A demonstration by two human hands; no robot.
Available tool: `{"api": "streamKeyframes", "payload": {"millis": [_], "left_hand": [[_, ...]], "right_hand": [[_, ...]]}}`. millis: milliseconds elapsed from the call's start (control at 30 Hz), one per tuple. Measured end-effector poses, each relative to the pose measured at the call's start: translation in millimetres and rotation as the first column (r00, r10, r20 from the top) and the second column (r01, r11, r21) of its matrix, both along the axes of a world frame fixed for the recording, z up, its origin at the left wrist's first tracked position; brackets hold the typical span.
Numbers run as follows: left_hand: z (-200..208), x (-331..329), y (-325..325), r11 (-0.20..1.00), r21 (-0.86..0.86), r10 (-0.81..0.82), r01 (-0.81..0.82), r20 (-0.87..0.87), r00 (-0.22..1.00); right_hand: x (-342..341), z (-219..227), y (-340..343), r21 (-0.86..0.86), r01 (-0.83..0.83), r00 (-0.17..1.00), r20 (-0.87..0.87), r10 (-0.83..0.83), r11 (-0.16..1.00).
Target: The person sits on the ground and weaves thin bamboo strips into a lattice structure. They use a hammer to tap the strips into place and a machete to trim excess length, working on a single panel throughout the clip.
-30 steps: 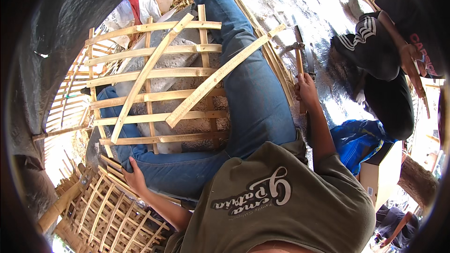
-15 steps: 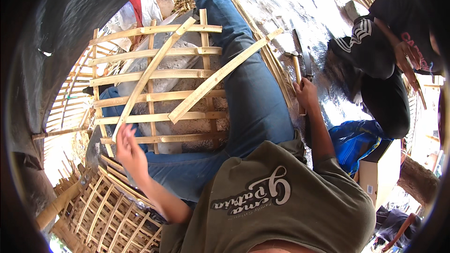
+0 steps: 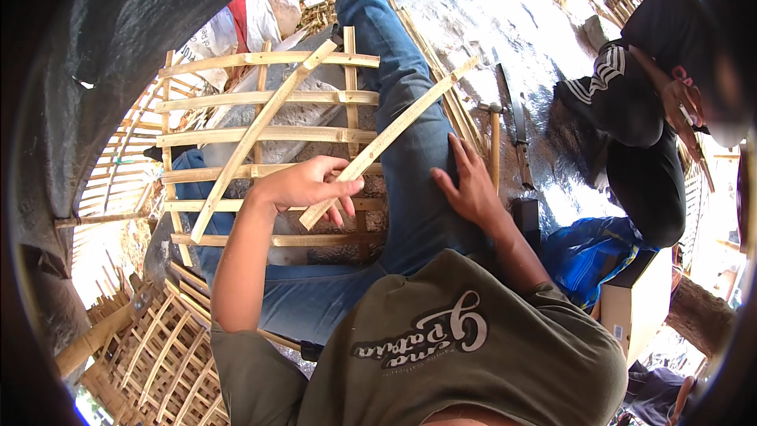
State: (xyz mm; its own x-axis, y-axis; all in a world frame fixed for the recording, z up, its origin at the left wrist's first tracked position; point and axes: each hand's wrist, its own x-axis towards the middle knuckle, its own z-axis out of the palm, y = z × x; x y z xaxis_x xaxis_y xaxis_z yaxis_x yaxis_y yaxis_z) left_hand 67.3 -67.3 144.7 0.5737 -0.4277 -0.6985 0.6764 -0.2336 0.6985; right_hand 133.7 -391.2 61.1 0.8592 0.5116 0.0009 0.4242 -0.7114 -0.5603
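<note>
A grid of pale split-bamboo slats [image 3: 260, 135] lies across and between my jeans-clad legs. Two loose strips lie slantwise over it. My left hand [image 3: 303, 185] is closed around the lower part of the right-hand bamboo strip [image 3: 402, 124], thumb over it and fingers partly hidden below. The strip's upper end reaches past my right leg. The other loose strip [image 3: 260, 138] rests on the slats, to the left of that hand. My right hand [image 3: 471, 189] lies on my right thigh, fingers apart, holding nothing.
Right of my leg lie a hammer [image 3: 494, 142] and a long-bladed knife [image 3: 516, 122]. A blue plastic bag [image 3: 587, 256] and a cardboard box [image 3: 639, 300] stand near my right elbow. Another person [image 3: 631, 102] sits at the right. A woven bamboo panel [image 3: 162, 355] is at lower left.
My left hand has moved right, from the left strip's lower end to the right strip. My right hand has left the tool handles and come onto my thigh.
</note>
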Motion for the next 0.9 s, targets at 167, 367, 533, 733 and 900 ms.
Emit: {"api": "streamKeyframes", "payload": {"millis": [167,367,533,733,900], "left_hand": [[-18,-14,-7,0.980,-0.195,0.043,-0.036,0.031,0.999],[-38,-41,-14,0.925,-0.275,0.230,-0.263,-0.149,0.962],[-64,-55,-13,0.857,-0.363,0.381,-0.365,-0.030,0.924],[-88,-62,-28,0.729,-0.456,0.623,-0.511,0.131,0.771],[-88,-72,-25,0.643,-0.502,0.719,-0.578,0.136,0.682]], "right_hand": [[-1,-2,4,-0.005,0.001,0.990,-0.138,-0.002,1.000],[2,-4,3,0.020,-0.006,0.981,-0.195,0.010,1.000],[3,-6,4,0.017,-0.002,0.979,-0.202,0.005,1.000],[2,-11,5,0.046,-0.015,0.989,-0.144,0.021,0.999],[-1,-10,10,0.029,-0.027,0.993,-0.117,0.030,0.999]]}}
